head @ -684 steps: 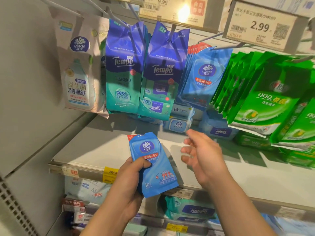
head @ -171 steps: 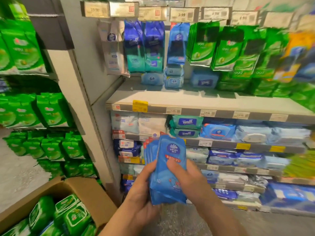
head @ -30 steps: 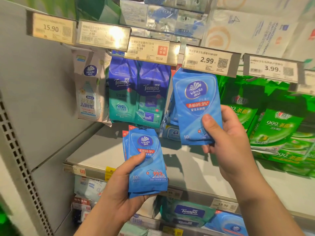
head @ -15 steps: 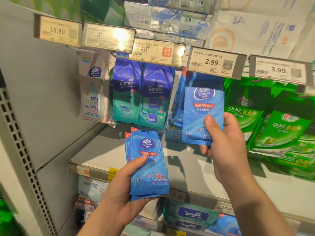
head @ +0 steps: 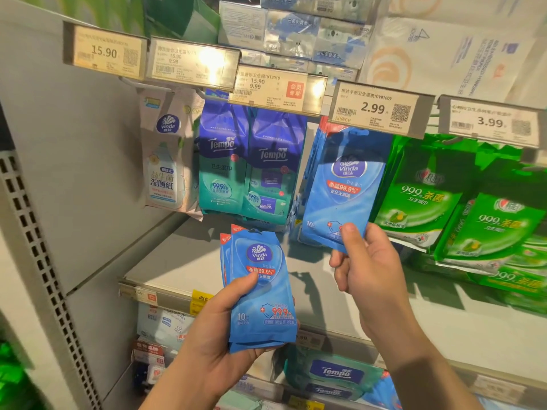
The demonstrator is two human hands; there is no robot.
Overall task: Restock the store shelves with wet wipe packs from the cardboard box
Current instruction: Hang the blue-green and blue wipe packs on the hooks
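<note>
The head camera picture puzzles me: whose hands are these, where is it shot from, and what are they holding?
No machine here: a person wears a camera on the head, looking down and forward at their own two hands before a store shelf. The left hand holds a small stack of blue Vinda wipe packs. The right hand pinches the bottom corner of one more blue pack, raised under the 2.99 price tag, where matching packs hang. Beside it hang green packs and Tempo packs. Below runs a grey shelf board.
</note>
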